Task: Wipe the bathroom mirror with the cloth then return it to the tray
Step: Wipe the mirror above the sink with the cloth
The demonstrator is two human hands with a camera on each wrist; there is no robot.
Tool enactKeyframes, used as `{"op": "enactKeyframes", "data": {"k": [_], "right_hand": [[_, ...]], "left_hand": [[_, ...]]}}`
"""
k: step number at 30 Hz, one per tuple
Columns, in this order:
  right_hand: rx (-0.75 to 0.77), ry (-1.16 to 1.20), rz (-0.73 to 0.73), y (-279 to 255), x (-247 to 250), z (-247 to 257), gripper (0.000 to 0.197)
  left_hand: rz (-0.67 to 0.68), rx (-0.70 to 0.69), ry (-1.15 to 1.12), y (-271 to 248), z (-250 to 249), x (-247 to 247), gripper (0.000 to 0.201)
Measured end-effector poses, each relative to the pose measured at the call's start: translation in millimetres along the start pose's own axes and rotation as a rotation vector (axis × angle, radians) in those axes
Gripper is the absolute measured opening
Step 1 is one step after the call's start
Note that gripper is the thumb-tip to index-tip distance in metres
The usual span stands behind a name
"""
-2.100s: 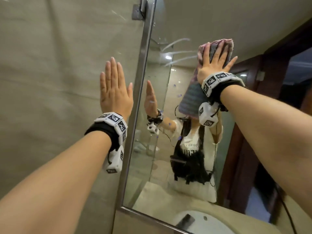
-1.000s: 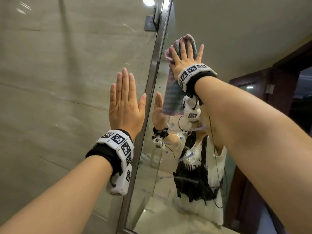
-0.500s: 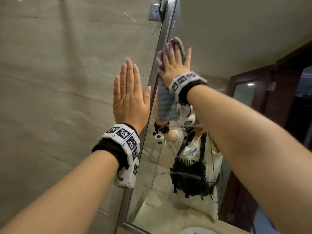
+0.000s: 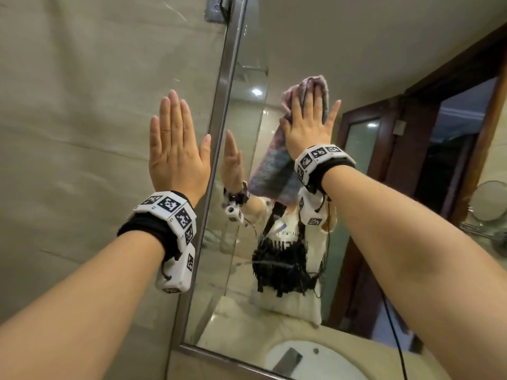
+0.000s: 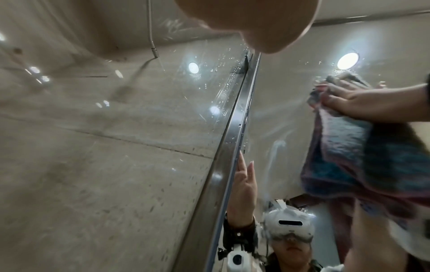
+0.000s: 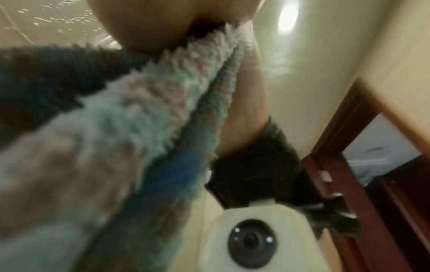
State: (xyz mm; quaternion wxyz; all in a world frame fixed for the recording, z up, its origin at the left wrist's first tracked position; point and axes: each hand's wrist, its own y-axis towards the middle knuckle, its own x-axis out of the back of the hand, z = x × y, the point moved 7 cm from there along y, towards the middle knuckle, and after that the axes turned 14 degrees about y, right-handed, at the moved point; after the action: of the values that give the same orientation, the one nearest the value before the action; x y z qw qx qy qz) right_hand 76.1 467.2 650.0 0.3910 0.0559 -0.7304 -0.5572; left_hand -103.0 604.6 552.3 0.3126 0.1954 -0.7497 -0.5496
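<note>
The framed bathroom mirror (image 4: pixel 356 50) hangs on a beige tiled wall (image 4: pixel 82 133). My right hand (image 4: pixel 307 124) presses a fluffy pink-and-blue cloth (image 4: pixel 271 165) flat against the upper glass, fingers straight and spread. The cloth's lower part hangs loose below my palm. My left hand (image 4: pixel 175 149) lies flat on the tiles just left of the metal mirror frame (image 4: pixel 219 119), fingers straight and together. In the left wrist view the cloth (image 5: pixel 344 150) hangs under the right hand (image 5: pixel 363 103). The right wrist view is filled by blurred cloth (image 6: pixel 104 147). No tray is in view.
A white basin (image 4: pixel 315 360) shows in the reflection at the bottom. A round stand mirror (image 4: pixel 488 201) sits at the far right. The glass also reflects a dark wooden door frame (image 4: pixel 411 133). Water spots dot the tiles beside the frame (image 5: pixel 223 86).
The right hand swept the cloth left to the mirror's edge, and has now moved back right across the glass. The left hand stays flat on the wall.
</note>
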Motion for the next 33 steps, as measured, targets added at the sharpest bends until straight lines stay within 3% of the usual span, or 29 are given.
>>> {"op": "enactKeyframes", "data": {"k": [5,10,12,18,22,28,33], "right_hand": [[-0.191,0.05,-0.092,-30,10,-54,0.062],[-0.279,0.051,-0.116,-51,-4,-45,0.065],[-0.218,0.02,-0.076,-54,-17,-21,0.067],[0.154,0.022,0.147,-61,-79,99,0.067],[0.15,0.05,0.152,-72,-103,127,0.064],[0.322,-0.111,0.158,-84,-89,82,0.063],[0.196,-0.135,0.128,-97,-58,2,0.062]], "left_hand": [[0.002,-0.011,-0.021,-1,0,3,0.063],[-0.007,-0.008,-0.03,-3,1,1,0.063],[-0.004,-0.012,-0.03,-6,2,-1,0.063],[0.012,-0.02,-0.027,-35,5,-10,0.062],[0.007,-0.053,0.015,-42,6,-15,0.063],[0.03,-0.071,0.045,-45,6,-17,0.063],[0.064,-0.087,0.051,-54,5,-20,0.063]]}}
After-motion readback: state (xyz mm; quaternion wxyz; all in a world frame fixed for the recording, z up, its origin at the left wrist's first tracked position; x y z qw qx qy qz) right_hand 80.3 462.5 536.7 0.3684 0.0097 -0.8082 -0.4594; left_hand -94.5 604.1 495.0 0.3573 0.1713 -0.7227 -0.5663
